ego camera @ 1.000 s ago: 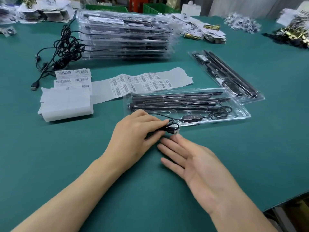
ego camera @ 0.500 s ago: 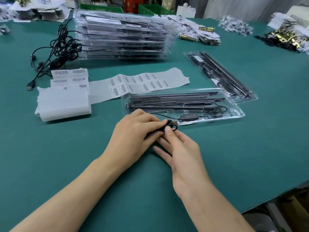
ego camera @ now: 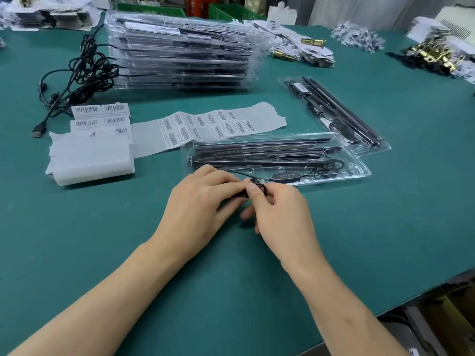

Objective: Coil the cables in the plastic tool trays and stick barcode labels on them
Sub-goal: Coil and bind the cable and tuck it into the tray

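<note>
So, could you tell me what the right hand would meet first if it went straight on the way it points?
The right hand points forward-left and pinches the cable; going on, it would probably meet the fingertips of the left hand first, the tray after.

- My green table (ego camera: pixel 77 240) fills almost all the view.
- At the far right I see a heap of brass fittings (ego camera: pixel 434 56).
- Far in the middle stand two green crates (ego camera: pixel 228 11), with a red crate (ego camera: pixel 198 5) between them.
- At the far left lies a pile of papers (ego camera: pixel 51 11).
</note>
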The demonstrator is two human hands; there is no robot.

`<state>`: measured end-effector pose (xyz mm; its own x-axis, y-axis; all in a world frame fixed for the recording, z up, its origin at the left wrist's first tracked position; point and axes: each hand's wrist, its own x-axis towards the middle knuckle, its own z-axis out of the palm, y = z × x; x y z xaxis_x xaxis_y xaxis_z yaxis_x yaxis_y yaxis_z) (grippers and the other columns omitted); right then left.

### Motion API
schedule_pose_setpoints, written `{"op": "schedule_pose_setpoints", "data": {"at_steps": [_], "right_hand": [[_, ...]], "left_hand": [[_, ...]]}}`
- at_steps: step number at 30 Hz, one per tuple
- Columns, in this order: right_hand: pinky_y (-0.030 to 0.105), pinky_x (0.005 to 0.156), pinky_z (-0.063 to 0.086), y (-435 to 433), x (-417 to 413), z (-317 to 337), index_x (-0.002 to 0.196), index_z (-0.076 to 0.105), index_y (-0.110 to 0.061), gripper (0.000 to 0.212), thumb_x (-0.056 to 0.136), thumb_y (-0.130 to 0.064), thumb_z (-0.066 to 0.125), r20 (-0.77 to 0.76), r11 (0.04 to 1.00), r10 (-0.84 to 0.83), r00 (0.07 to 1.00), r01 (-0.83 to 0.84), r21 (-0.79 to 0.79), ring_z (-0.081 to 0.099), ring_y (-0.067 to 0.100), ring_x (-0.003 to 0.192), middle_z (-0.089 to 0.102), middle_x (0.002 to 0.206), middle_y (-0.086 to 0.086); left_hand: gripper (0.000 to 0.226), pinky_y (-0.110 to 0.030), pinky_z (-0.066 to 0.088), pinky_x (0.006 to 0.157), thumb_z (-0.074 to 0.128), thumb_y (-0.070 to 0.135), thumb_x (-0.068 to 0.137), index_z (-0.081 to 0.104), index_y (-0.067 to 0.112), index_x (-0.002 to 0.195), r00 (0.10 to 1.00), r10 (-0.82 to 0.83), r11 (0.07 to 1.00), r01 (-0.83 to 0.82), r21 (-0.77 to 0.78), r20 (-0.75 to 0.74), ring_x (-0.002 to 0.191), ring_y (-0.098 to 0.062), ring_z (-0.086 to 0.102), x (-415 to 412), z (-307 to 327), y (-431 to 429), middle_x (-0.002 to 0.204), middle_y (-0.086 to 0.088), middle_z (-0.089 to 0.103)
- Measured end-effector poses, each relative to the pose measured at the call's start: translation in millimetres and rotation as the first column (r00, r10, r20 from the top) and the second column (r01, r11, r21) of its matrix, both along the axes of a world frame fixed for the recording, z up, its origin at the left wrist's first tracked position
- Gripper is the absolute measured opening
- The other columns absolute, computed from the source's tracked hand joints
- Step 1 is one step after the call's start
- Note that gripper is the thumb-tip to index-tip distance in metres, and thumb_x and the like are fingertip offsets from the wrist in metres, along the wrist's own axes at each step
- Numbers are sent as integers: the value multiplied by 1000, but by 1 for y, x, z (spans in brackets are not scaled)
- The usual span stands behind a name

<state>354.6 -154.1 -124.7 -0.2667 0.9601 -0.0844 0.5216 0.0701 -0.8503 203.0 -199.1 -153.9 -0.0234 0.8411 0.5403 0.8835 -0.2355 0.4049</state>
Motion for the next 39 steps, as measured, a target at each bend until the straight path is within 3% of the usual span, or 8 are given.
{"op": "schedule_pose_setpoints", "data": {"at_steps": [4,8,14,17,21,28,39], "right_hand": [[19,37,32,-3,-4,2,88,65,-10,39,104,-44,56,-233,946,-56,971,-23,-324,49,9,41,72,65,-2],[19,36,29,-5,-7,1,84,66,-10,37,102,-42,61,-356,902,-98,929,-67,-426,49,9,41,68,64,1],[22,37,42,-8,-12,-6,87,70,-8,36,105,-36,57,-419,888,-184,889,-33,-460,56,13,43,67,62,4],[25,39,48,-6,-13,-7,97,70,-6,29,106,-28,54,-425,869,-230,876,-12,-494,58,15,42,70,64,8],[28,42,53,-2,-14,-7,101,66,1,29,106,-24,54,-401,859,-240,884,1,-512,64,20,44,71,64,10],[29,47,57,-5,-12,-6,95,69,-4,32,108,-26,51,-427,879,-177,887,-53,-474,68,21,49,71,61,8],[28,45,56,-10,-10,-4,107,58,-8,24,108,-31,51,-413,904,-163,896,-32,-426,67,20,48,72,62,7]], "left_hand": [[15,-40,52,69,67,29,98,79,26,106,1000,-9,1000,9,-11,26,89,-18,56,1,-1,0,101,15,71],[19,-39,51,73,62,33,100,78,25,107,996,-39,998,42,-36,80,89,-15,52,-2,-2,0,100,16,69],[28,-37,51,82,61,22,98,74,23,123,982,-161,980,171,-102,98,93,-17,57,-15,3,-5,106,12,69],[30,-34,52,91,61,20,95,75,19,122,970,-182,973,201,-115,160,102,-13,64,-21,7,-9,116,14,73],[26,-36,52,93,64,14,95,77,16,118,971,-197,969,214,-127,137,107,-13,65,-25,10,-10,119,12,73],[31,-37,53,91,70,31,92,76,19,120,967,-252,954,256,-157,51,108,-13,63,-26,9,-9,122,16,71],[29,-35,51,97,70,30,92,77,20,119,942,-263,934,303,-192,207,113,-13,61,-27,10,-9,121,15,72]]}}
